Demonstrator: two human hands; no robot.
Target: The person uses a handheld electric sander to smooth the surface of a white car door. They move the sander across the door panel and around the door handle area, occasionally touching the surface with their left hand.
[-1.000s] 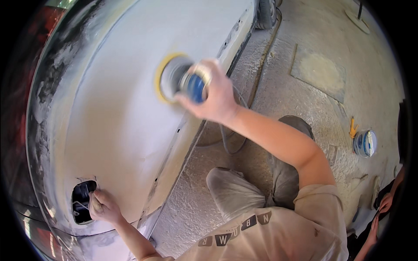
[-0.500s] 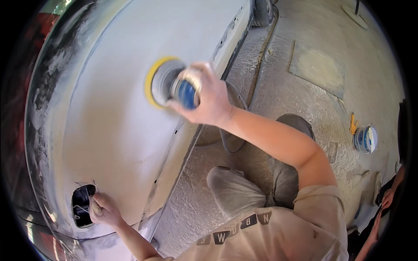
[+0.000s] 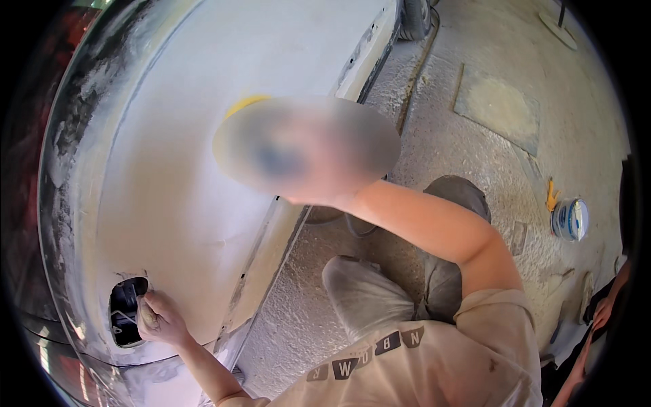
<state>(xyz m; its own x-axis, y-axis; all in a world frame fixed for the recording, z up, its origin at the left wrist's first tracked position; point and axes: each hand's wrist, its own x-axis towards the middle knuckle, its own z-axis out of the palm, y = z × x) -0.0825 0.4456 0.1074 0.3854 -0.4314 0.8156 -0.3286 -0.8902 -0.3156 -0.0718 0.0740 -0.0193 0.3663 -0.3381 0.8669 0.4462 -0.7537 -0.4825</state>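
A large car body panel, sanded dull white, curves across the left. My right hand reaches up onto it on a round sander; this spot is blurred, and only the sander's yellow pad rim shows clearly. Low on the left, my left hand curls its fingers over the edge of a dark opening in the panel. My dust-covered knees are bent below the panel's lower edge.
A dusty concrete floor lies to the right. On it stand a small blue and white tin and a yellow object. A hose runs toward a tyre. Another person's hand shows at the right rim.
My right hand has slid the sander a little left and down across the panel. My left hand has stayed on the opening's edge.
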